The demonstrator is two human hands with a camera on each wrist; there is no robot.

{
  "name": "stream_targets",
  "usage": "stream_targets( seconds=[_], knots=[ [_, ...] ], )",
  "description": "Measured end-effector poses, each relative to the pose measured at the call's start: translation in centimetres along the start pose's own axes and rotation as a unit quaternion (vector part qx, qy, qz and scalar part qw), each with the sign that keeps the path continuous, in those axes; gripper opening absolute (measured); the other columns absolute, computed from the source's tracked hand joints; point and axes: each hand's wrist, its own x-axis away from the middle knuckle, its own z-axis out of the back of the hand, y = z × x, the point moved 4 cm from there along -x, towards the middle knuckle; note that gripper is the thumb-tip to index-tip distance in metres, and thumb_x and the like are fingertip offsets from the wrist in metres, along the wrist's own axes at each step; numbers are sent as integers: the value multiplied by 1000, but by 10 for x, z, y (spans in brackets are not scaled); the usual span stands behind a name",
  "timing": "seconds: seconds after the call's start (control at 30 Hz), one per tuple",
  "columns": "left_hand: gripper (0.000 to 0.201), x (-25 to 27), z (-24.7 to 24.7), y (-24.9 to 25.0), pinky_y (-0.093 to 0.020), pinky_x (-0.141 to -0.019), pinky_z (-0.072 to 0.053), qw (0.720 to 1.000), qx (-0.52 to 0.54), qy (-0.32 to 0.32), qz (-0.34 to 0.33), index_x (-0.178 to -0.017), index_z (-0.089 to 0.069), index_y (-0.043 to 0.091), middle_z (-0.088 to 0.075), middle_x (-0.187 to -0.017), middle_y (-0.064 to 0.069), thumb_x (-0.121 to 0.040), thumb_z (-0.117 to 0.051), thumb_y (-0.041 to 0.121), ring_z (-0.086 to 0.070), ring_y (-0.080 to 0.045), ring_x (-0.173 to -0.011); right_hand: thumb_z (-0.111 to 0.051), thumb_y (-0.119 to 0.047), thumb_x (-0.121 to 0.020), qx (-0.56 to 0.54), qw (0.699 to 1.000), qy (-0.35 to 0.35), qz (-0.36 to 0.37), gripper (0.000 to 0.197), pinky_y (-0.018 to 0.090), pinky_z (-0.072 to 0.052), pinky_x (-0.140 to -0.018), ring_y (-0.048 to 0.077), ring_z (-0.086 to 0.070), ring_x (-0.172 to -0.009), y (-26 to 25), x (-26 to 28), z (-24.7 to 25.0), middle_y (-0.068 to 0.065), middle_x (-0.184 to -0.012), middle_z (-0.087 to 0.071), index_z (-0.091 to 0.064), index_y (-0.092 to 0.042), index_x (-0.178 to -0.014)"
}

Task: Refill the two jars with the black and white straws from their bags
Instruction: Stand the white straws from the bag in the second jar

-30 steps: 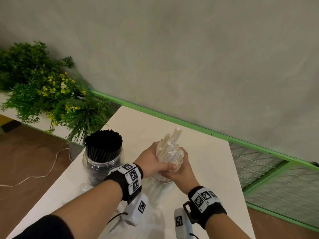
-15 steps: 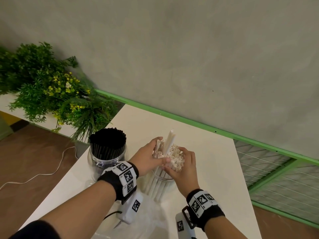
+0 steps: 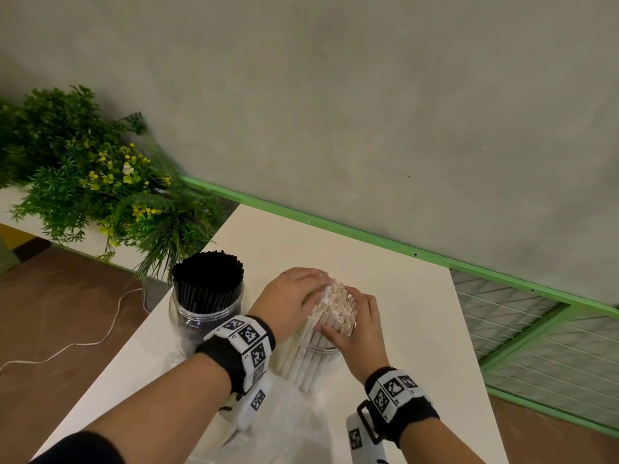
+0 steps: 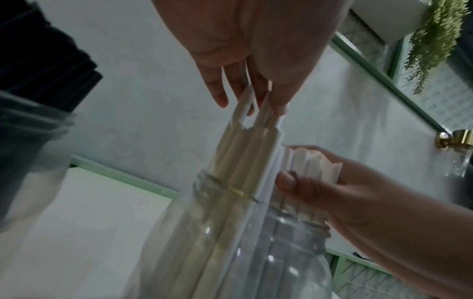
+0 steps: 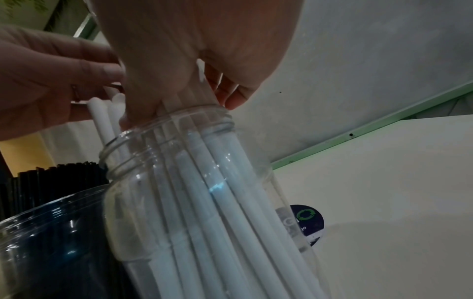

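Note:
A clear jar [image 3: 311, 360] holds a bundle of white straws [image 3: 335, 306] near the middle of the white table [image 3: 418, 329]. My left hand [image 3: 294, 296] lies over the straw tops, its straight fingers [image 4: 217, 91] touching the tallest tips. My right hand [image 3: 361, 326] curls round the bundle just above the jar mouth [image 5: 166, 129], thumb [image 4: 289, 182] on the near side. To the left stands a second clear jar [image 3: 204, 319] packed with black straws [image 3: 207, 276].
A crumpled clear plastic bag [image 3: 284, 423] lies at the table's near edge between my forearms. A leafy plant [image 3: 100, 182] stands beyond the left edge. A green rail [image 3: 368, 236] and the wall bound the far side, and wire mesh [image 3: 536, 346] the right.
The white straw bundle has sunk into the jar. One second ago both hands gripped it high. Now my left hand lies flat on the tips and the tall straw stands lower.

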Motion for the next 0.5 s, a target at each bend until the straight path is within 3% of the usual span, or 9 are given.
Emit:
stream_targets(
  seconds=[0.07, 0.13, 0.27, 0.33, 0.4, 0.5],
  knots=[
    [53, 5, -11, -4, -33, -115, -25, 997, -45, -60, 21, -135, -50, 24, -41, -148, 8, -92, -31, 47, -27, -12, -141, -81, -42, -70, 7, 1000, 2, 6, 77, 21, -37, -100, 9, -45, -115, -1, 0, 1, -7, -122, -42, -44, -20, -134],
    [59, 11, -20, -6, -30, -119, -15, 992, -64, -96, 43, -145, -34, 24, -21, -156, 10, -94, -23, 52, -10, -9, -146, -79, -45, -70, 11, 1000, 10, 20, 76, 19, -37, -102, 6, -43, -119, -3, 0, 3, -8, -127, -39, -45, -17, -132],
    [64, 24, -22, -7, -16, -114, -8, 987, 17, -108, 117, -152, -6, 23, 0, -159, 12, -99, -36, 43, -7, -2, -144, -81, -30, -74, 10, 999, -5, 45, 79, 7, -29, -104, -6, -31, -133, -8, -3, 5, -10, -148, -26, -36, -17, -138],
    [67, 29, -22, -9, -15, -112, -9, 979, 46, -127, 150, -152, -3, 22, -2, -159, 9, -98, -37, 43, -10, -4, -144, -78, -29, -78, 14, 998, -48, 44, 88, 14, -28, -111, -1, -26, -138, -8, -4, 3, -8, -155, -21, -24, -21, -147],
    [69, 31, -23, -10, -18, -113, -12, 971, 69, -152, 171, -152, -2, 23, -9, -160, 4, -98, -38, 45, -15, -8, -144, -73, -33, -83, 44, 994, -83, 53, 82, 23, -29, -114, -3, -23, -139, -11, -6, 1, -10, -155, -21, -26, -20, -148],
    [83, 34, -23, -16, -26, -115, -21, 956, 133, -155, 209, -151, 4, 30, -17, -157, 6, -90, -47, 55, -23, -9, -143, -69, -45, -82, 24, 995, -92, 26, 81, 21, -34, -110, -8, -27, -134, -15, -7, 7, -15, -154, -22, -28, -22, -149]
  ],
)
